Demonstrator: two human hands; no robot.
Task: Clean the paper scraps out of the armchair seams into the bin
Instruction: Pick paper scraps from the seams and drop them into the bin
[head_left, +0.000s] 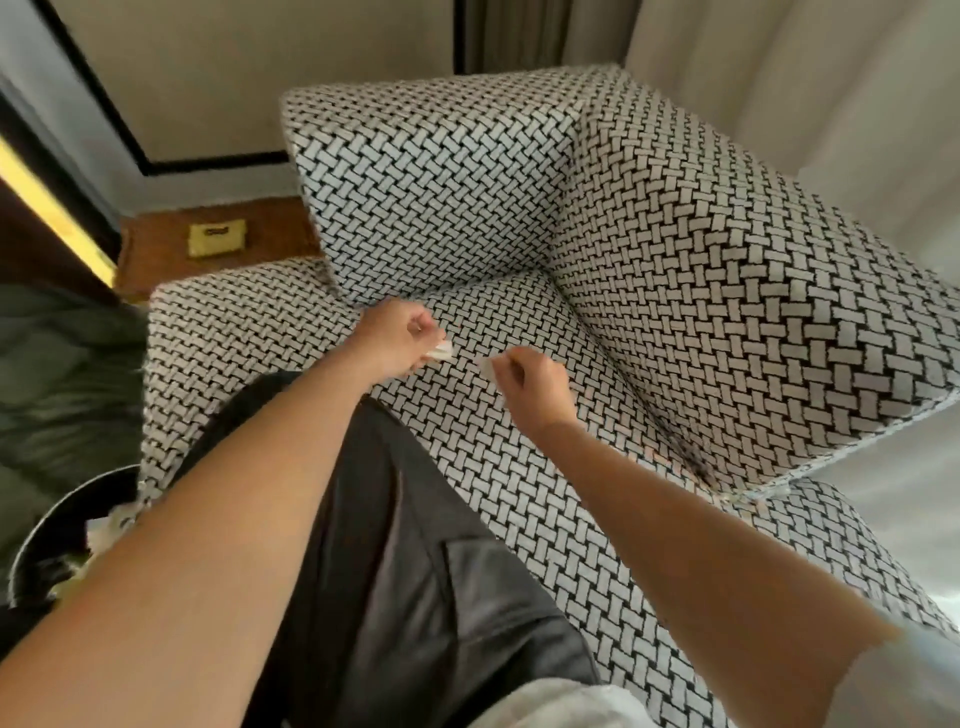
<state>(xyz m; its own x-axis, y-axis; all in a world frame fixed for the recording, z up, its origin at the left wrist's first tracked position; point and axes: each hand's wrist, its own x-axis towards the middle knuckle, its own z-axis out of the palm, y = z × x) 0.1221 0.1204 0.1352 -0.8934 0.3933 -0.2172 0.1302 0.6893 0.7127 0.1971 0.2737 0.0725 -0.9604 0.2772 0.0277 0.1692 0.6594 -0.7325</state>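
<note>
1. Black-and-white woven fabric covered the armchair (675, 270), and both hands hung just above its seat cushion (519, 493), near the back corner.
2. The left hand (397, 338) was curled, pinching a pale paper scrap (440, 353) that stuck out past the fingertips. The right hand (532, 384) was also closed in a pinch on a second, smaller scrap (487, 367). The two pieces sat close together but apart.
3. The dark round bin (52, 506) stood on the floor at the person's left, beyond the near arm of the chair and well apart from both hands, with pale bits already inside it.
4. Likely risk: each scrap was held only by an edge. A light pinch on thin paper could have slipped during the swing across to the bin, and the piece would have fallen back onto the cushion.
5. A dropped scrap would have been hard to find, since pale paper blended into the pale blocks of the weave (the right one was barely distinguishable even in the fingers).
6. The person's dark-trousered leg (395, 545) lay between the hands and the bin, so a piece could have caught on it or fallen short of the rim.
7. The seam along the far arm (644, 410) was deep and shadowed. Whether more paper remained there could not be told, so a stop now might have left some behind.
</note>
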